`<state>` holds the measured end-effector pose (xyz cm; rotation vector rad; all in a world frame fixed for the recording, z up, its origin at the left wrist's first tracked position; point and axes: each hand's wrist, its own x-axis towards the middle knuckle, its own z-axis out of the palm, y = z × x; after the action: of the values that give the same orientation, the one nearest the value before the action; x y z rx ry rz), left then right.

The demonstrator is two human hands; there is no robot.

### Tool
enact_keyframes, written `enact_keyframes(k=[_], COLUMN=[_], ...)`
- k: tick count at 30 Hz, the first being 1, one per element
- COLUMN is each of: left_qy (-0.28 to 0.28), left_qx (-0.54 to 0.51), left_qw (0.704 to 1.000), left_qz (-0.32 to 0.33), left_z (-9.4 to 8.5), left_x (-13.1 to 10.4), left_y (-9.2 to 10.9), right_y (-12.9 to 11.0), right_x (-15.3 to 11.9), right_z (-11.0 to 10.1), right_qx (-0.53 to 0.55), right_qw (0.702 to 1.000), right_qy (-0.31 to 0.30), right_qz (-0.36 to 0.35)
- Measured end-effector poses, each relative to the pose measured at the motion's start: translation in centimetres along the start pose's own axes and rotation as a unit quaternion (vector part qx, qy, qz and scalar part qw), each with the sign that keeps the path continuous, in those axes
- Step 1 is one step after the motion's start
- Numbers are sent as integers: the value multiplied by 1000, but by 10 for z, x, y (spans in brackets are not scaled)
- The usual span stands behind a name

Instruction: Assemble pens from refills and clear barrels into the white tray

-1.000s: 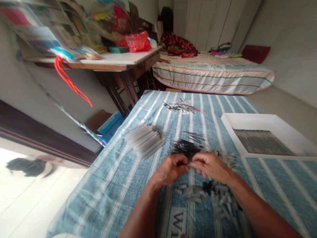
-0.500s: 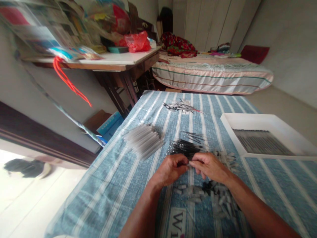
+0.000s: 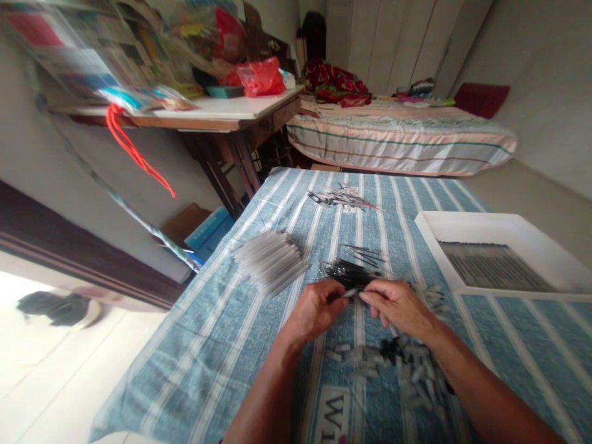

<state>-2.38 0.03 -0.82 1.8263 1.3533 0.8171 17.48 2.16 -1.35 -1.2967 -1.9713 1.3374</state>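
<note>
"So, what are the fingers doing?"

"Pinching. On the left hand point(image 3: 319, 308) they're curled nearly closed, thumb and forefinger on a small grey piece point(image 3: 352, 293). The right hand point(image 3: 398, 305) has thumb and forefinger pressed together at its other end, the remaining fingers bent underneath."

"And where is that piece, exactly?"

"Between the two hands, right by a heap of black rods point(image 3: 348, 271). A few loose black sticks point(image 3: 363, 254) lie just beyond the heap."

"What about nearer the person?"

"Short grey parts point(image 3: 363, 362) scattered between the forearms, some black bits point(image 3: 391, 349) among them. They're blurry."

"Off to the sides?"

"Left of the heap, a stack of grey tubes point(image 3: 271, 264), side by side. To the right, a white tray point(image 3: 536, 243) with a row of slim dark rods point(image 3: 497, 266) inside. It's all on a blue striped cloth point(image 3: 198, 345)."

"Farther out?"

"A small mixed pile point(image 3: 340, 198) near the cloth's far end, then a bed point(image 3: 402, 142). At left, a desk point(image 3: 226, 110) bears a red plastic bag point(image 3: 262, 78)."
</note>
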Motion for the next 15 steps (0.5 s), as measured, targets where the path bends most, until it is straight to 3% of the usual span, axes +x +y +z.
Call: enact_keyframes(k=[7, 11, 15], left_qy=[174, 215, 233], left_qx=[-104, -109, -133], left_qw=[975, 965, 958], left_qz=[-91, -102, -103], left_z=[-8, -9, -7], left_x=[2, 3, 4], left_y=[2, 0, -4], right_y=[-1, -8, -20], right_x=[0, -4, -11], right_z=[2, 7, 20], right_qx=[-139, -217, -309], right_qw=[989, 973, 939], right_qy=[6, -57, -127], right_qz=[-46, -56, -85])
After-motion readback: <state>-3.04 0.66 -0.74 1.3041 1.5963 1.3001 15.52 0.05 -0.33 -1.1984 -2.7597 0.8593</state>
